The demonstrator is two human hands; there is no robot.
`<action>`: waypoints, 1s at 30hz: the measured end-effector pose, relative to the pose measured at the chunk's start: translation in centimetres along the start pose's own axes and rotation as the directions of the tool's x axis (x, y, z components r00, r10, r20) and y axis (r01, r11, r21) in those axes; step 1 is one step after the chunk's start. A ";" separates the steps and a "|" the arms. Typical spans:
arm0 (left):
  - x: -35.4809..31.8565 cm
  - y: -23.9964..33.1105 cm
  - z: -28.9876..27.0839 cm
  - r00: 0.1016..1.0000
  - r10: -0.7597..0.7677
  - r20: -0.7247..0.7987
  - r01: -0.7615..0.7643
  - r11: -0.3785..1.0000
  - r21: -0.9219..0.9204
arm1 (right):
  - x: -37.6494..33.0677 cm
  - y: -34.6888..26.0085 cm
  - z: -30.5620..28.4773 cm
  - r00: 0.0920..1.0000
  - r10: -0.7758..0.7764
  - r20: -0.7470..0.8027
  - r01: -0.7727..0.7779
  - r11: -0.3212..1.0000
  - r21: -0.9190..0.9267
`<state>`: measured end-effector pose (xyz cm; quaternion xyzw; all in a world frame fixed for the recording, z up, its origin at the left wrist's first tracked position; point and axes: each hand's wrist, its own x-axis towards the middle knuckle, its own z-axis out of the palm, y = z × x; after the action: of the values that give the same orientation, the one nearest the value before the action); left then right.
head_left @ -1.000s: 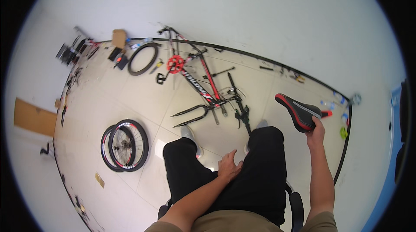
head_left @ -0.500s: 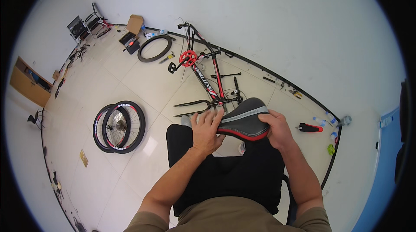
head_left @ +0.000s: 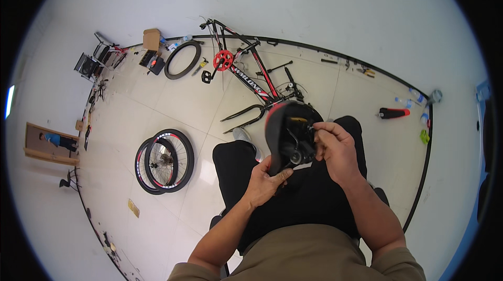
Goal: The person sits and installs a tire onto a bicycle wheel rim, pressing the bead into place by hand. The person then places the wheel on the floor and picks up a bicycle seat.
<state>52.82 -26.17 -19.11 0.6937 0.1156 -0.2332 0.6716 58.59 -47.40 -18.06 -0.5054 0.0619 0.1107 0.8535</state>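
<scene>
A black bicycle saddle with a red edge [head_left: 276,137] is held above my lap, tipped up so its underside shows, with metal rails and a round silver part. My left hand [head_left: 266,184] grips its lower end, the thumb lying across the edge. On the other side, my right hand [head_left: 336,150] is closed with its fingertips on the fittings under the saddle; the exact part between them is too small to make out. Just beyond lies a black and red bicycle frame [head_left: 250,83] with a red chainring [head_left: 223,60], partly hidden by the saddle.
Two wheels [head_left: 178,186] overlap on the floor at left. A loose tyre [head_left: 167,71] and a toolbox [head_left: 155,64] lie farther off. At right are a red and black saddle [head_left: 394,113], plastic bottles [head_left: 403,102] and pliers [head_left: 367,72]. Another person [head_left: 57,140] stands in the far-left doorway.
The saddle has turned from top side up to showing its underside. My left hand has moved down to its lower end, and my right hand onto the fittings. The view has shifted.
</scene>
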 end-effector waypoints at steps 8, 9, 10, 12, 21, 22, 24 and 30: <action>-0.8 -1.1 1.8 0.998 -0.066 0.021 0.070 0.920 -0.385 | -1.2 1.2 -0.7 0.935 -0.202 0.291 0.295 0.900 -0.322; -0.9 -0.9 1.2 0.998 -0.061 -0.002 0.056 0.933 -0.357 | -1.4 0.9 0.4 0.935 -0.217 0.279 0.309 0.886 -0.346; -1.1 -0.9 0.7 0.998 -0.055 -0.032 0.041 0.941 -0.336 | -1.7 0.9 1.5 0.934 -0.228 0.277 0.323 0.870 -0.373; -1.8 -1.2 -0.7 0.995 -0.050 -0.088 0.030 0.976 -0.216 | -1.8 1.9 2.2 0.912 -0.246 0.328 0.374 0.828 -0.418; -1.7 -2.5 0.5 0.997 0.037 0.063 -0.011 0.926 -0.376 | -2.6 3.1 0.0 0.942 -0.142 0.306 0.298 0.772 -0.561; -1.8 -2.6 0.5 0.997 0.033 0.072 -0.003 0.926 -0.377 | -2.5 3.0 -0.3 0.938 -0.122 0.325 0.296 0.770 -0.565; -1.9 -2.5 0.6 0.996 0.027 0.083 0.005 0.928 -0.372 | -2.4 3.0 -1.4 0.934 -0.089 0.346 0.286 0.768 -0.573; -1.1 -1.8 0.8 0.995 0.000 0.101 0.039 0.923 -0.383 | -1.8 2.2 -2.5 0.911 -0.263 0.316 0.410 0.639 -0.650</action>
<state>50.87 -26.62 -20.16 0.5351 0.1325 -0.2471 0.7969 56.26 -48.78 -20.71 -0.7812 -0.1633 0.0123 0.6024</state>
